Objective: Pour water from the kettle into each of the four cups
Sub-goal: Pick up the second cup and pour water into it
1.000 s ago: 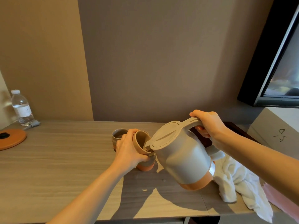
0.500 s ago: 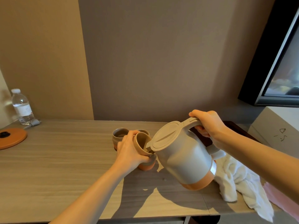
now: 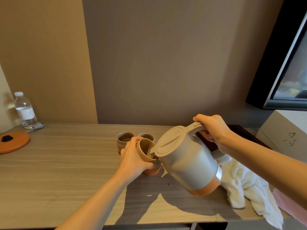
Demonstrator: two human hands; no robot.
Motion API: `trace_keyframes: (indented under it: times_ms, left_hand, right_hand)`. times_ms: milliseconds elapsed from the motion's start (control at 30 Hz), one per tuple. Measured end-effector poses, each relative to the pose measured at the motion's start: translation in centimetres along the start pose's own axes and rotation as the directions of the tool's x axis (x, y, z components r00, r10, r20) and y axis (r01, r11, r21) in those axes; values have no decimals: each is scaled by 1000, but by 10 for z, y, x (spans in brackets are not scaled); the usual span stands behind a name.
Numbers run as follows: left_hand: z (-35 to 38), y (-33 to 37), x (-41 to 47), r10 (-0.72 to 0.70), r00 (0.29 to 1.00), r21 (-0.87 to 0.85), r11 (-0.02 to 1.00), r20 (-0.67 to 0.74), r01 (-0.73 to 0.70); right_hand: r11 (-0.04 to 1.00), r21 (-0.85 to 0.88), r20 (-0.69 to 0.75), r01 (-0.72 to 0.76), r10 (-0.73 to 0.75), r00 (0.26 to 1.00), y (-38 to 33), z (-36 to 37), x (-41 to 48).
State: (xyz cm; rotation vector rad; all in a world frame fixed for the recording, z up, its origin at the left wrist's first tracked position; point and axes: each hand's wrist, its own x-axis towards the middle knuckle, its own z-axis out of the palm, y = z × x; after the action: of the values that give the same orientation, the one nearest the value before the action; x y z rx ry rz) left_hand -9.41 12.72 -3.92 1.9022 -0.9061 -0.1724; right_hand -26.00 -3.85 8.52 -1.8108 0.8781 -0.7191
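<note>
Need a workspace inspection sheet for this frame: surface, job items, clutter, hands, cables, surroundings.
Surface: wooden desk, lit in patches with shadows of the arms and kettle.
Job's things: kettle tilted, lid shut, spout at the mouth of the held cup; two cups stand behind it; another sits under the held one, mostly hidden.
Clutter: white towel, water bottle, orange round base.
Hands: left hand grips the tilted cup; right hand grips the kettle handle.
Cables: grey plug beside the bottle; its cord is unclear.
Surroundings: brown wall, framed screen upper right, white box below it.
</note>
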Motion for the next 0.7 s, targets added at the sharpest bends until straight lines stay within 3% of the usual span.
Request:
trace_keyframes:
  times_ms: [700]
  left_hand:
    - [4, -4, 0, 9, 1000, -71, 997, -28, -11]
  right_hand:
    - [998, -63, -7, 17, -17, 1000, -14, -1, 3]
